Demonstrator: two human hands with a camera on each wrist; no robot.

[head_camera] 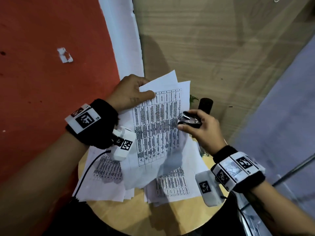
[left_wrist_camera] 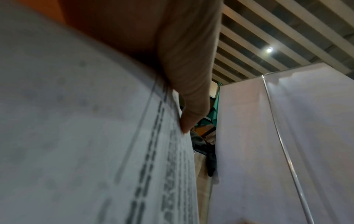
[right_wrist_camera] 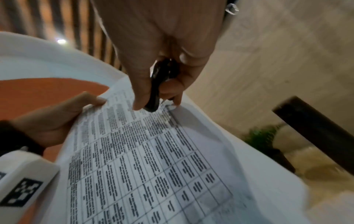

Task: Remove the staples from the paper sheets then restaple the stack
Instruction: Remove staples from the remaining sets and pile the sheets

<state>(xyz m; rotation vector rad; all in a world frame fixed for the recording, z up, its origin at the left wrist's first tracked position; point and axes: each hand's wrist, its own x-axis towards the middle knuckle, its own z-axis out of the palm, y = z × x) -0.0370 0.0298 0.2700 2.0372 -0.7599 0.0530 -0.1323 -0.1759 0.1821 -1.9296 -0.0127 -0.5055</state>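
Above the round wooden table (head_camera: 119, 217), the left hand (head_camera: 129, 92) held a stack of printed sheets (head_camera: 158, 126) lifted off the surface, thumb on top and fingers curled under its far left corner. The right hand (head_camera: 202, 130) was clenched round a small black staple remover (head_camera: 189, 120), whose metal tip sat at the right edge of the top sheet, well apart from the left hand's pinch.

More printed sheets (head_camera: 172, 184) lay spread on the table beneath the held stack, which hid much of them. A dark cylindrical post (head_camera: 205, 105) stood just beyond the right hand, with a bit of green plant (head_camera: 193, 98) beside it. A scrap of white paper (head_camera: 64, 55) lay on the red floor (head_camera: 42, 82).

From the right wrist, the staple remover (right_wrist_camera: 159, 84) showed pinched between thumb and fingers (right_wrist_camera: 178, 97), its tip touching the printed table near the sheet's corner; whether a staple sat there could not be told. The left wrist view showed only the thumb (left_wrist_camera: 191, 97) pressed on the blurred paper edge (left_wrist_camera: 172, 151), plus a white partition panel (left_wrist_camera: 287, 151) and a slatted ceiling (left_wrist_camera: 287, 30).
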